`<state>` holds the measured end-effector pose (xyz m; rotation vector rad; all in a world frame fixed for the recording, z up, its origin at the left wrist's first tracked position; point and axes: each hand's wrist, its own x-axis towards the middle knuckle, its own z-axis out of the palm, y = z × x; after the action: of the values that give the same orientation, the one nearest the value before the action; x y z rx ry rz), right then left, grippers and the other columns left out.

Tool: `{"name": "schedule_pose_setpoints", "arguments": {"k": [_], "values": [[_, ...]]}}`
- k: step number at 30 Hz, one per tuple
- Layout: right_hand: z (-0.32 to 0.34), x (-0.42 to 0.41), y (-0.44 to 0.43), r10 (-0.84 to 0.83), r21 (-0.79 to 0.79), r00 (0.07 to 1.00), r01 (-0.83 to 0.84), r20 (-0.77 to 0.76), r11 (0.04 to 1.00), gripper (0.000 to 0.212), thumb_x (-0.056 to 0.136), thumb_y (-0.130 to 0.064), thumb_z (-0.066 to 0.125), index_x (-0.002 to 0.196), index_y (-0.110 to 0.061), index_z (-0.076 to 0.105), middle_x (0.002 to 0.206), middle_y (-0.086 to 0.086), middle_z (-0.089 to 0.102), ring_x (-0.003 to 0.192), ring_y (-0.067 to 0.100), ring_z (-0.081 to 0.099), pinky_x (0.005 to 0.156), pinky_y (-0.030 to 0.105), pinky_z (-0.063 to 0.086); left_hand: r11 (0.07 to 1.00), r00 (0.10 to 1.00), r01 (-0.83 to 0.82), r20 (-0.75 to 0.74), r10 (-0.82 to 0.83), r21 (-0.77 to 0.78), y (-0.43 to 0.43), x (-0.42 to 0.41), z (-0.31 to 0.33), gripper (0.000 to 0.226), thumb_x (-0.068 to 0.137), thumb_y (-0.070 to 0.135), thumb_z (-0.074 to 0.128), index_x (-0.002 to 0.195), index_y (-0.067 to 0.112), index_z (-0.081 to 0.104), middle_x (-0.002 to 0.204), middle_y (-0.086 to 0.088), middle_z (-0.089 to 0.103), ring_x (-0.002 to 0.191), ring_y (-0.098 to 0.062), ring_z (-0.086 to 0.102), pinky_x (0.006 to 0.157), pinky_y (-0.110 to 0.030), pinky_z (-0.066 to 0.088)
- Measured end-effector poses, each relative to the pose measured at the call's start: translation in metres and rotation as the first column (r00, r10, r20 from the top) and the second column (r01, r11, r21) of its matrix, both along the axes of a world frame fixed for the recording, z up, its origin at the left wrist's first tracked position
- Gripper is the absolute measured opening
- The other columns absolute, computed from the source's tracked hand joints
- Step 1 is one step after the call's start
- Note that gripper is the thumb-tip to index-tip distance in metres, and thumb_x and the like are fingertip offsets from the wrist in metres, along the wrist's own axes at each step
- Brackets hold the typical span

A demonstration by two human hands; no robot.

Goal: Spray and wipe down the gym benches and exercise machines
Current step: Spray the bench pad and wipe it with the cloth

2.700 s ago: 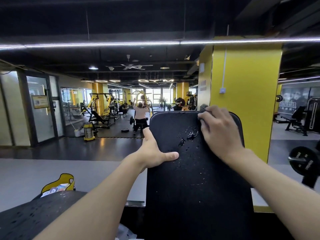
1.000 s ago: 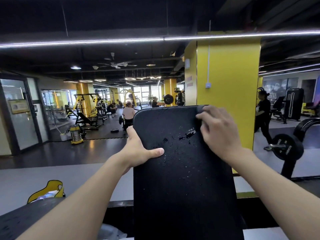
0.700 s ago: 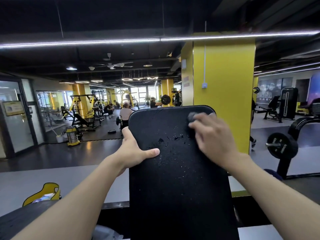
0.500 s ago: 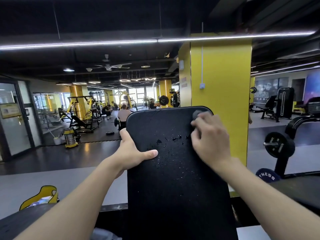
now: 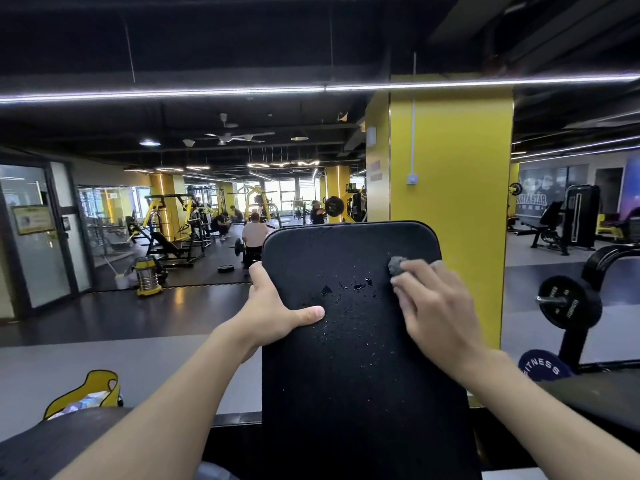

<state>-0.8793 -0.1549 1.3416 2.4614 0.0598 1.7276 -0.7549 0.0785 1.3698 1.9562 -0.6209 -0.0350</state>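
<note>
A black upright bench pad (image 5: 349, 375) fills the middle of the view, with spray droplets (image 5: 346, 289) beading on its upper half. My left hand (image 5: 277, 313) grips the pad's left edge, thumb lying across the front. My right hand (image 5: 433, 306) presses a grey cloth (image 5: 396, 265) against the pad near its upper right edge; only a wad of the cloth shows past my fingertips.
A yellow pillar (image 5: 450, 185) stands right behind the pad. A barbell with a black weight plate (image 5: 568, 303) sits at the right. A second black pad (image 5: 52, 441) lies at lower left, beside a yellow bag (image 5: 86, 393). People train on machines far back.
My right hand has slid the cloth down from the pad's top right corner to a spot lower on the right side. My left hand keeps its grip on the left edge.
</note>
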Motion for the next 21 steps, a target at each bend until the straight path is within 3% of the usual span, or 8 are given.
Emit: {"name": "schedule_pose_setpoints", "arguments": {"k": [3, 5, 7, 10, 11, 14, 16, 21], "values": [[0.022, 0.009, -0.01, -0.048, 0.221, 0.996, 0.03, 0.075, 0.975, 0.034, 0.085, -0.003, 0.068, 0.118, -0.011, 0.064, 0.109, 0.004, 0.063, 0.087, 0.031, 0.056, 0.069, 0.042, 0.048, 1.0, 1.0, -0.003, -0.002, 0.003, -0.014, 0.0, 0.002, -0.001, 0.113, 0.067, 0.039, 0.092, 0.14, 0.034, 0.006, 0.146, -0.004, 0.034, 0.131, -0.026, 0.043, 0.11, -0.049, 0.043], [0.017, 0.012, 0.003, -0.073, 0.33, 0.99, 0.029, 0.124, 0.944, 0.042, 0.082, -0.001, 0.068, 0.123, -0.01, 0.064, 0.11, 0.005, 0.064, 0.09, 0.031, 0.055, 0.071, 0.044, 0.051, 1.0, 1.0, -0.006, 0.003, 0.006, -0.015, 0.0, 0.003, -0.001, 0.113, 0.066, 0.04, 0.093, 0.139, 0.034, 0.007, 0.145, -0.005, 0.035, 0.131, -0.026, 0.043, 0.11, -0.049, 0.043], [-0.003, 0.012, 0.017, -0.034, 0.249, 0.993, 0.006, 0.109, 0.968, 0.035, 0.081, -0.001, 0.066, 0.116, -0.008, 0.068, 0.107, 0.006, 0.064, 0.087, 0.03, 0.055, 0.07, 0.044, 0.051, 1.0, 1.0, -0.006, 0.007, 0.006, -0.02, 0.0, 0.005, -0.002, 0.109, 0.066, 0.038, 0.093, 0.136, 0.034, 0.01, 0.143, -0.004, 0.036, 0.13, -0.025, 0.044, 0.11, -0.049, 0.043], [-0.013, 0.002, 0.01, 0.014, -0.01, 1.0, -0.014, 0.018, 1.0, 0.028, 0.084, -0.003, 0.065, 0.11, -0.008, 0.07, 0.105, 0.005, 0.063, 0.082, 0.03, 0.055, 0.066, 0.043, 0.05, 1.0, 1.0, -0.004, 0.019, 0.005, -0.02, -0.001, 0.004, -0.003, 0.106, 0.068, 0.036, 0.092, 0.136, 0.033, 0.011, 0.141, -0.004, 0.037, 0.128, -0.024, 0.044, 0.109, -0.048, 0.043], [-0.005, 0.002, -0.001, 0.005, -0.012, 1.0, -0.004, 0.005, 1.0, 0.028, 0.083, -0.001, 0.066, 0.109, -0.009, 0.07, 0.106, 0.004, 0.063, 0.082, 0.031, 0.055, 0.067, 0.045, 0.05, 1.0, 1.0, -0.006, 0.024, 0.007, -0.02, -0.002, 0.004, -0.003, 0.106, 0.068, 0.035, 0.092, 0.135, 0.032, 0.011, 0.141, -0.004, 0.037, 0.128, -0.024, 0.044, 0.11, -0.048, 0.043], [0.02, 0.009, -0.016, -0.058, 0.262, 0.994, 0.031, 0.095, 0.964, 0.028, 0.083, 0.0, 0.066, 0.109, -0.01, 0.07, 0.109, 0.005, 0.063, 0.089, 0.032, 0.056, 0.07, 0.045, 0.05, 1.0, 1.0, -0.013, 0.017, 0.014, -0.025, -0.002, 0.005, -0.003, 0.107, 0.067, 0.037, 0.093, 0.136, 0.034, 0.01, 0.141, -0.004, 0.037, 0.129, -0.025, 0.044, 0.11, -0.049, 0.043], [0.014, 0.012, -0.002, -0.094, 0.321, 0.984, 0.042, 0.149, 0.946, 0.027, 0.081, 0.001, 0.066, 0.106, -0.009, 0.071, 0.105, 0.006, 0.063, 0.088, 0.031, 0.055, 0.067, 0.044, 0.051, 1.0, 1.0, -0.009, 0.018, 0.01, -0.025, -0.002, 0.005, -0.003, 0.11, 0.067, 0.037, 0.093, 0.138, 0.034, 0.009, 0.142, -0.004, 0.037, 0.129, -0.025, 0.044, 0.11, -0.049, 0.043], [-0.024, -0.002, 0.013, 0.031, -0.099, 0.999, -0.032, -0.006, 0.995, 0.023, 0.083, -0.006, 0.06, 0.103, -0.007, 0.071, 0.102, 0.007, 0.065, 0.078, 0.03, 0.055, 0.062, 0.044, 0.049, 1.0, 1.0, -0.007, 0.013, 0.008, -0.029, -0.001, 0.007, -0.003, 0.114, 0.065, 0.038, 0.093, 0.141, 0.031, 0.008, 0.142, -0.004, 0.036, 0.129, -0.024, 0.044, 0.111, -0.049, 0.042]]}}
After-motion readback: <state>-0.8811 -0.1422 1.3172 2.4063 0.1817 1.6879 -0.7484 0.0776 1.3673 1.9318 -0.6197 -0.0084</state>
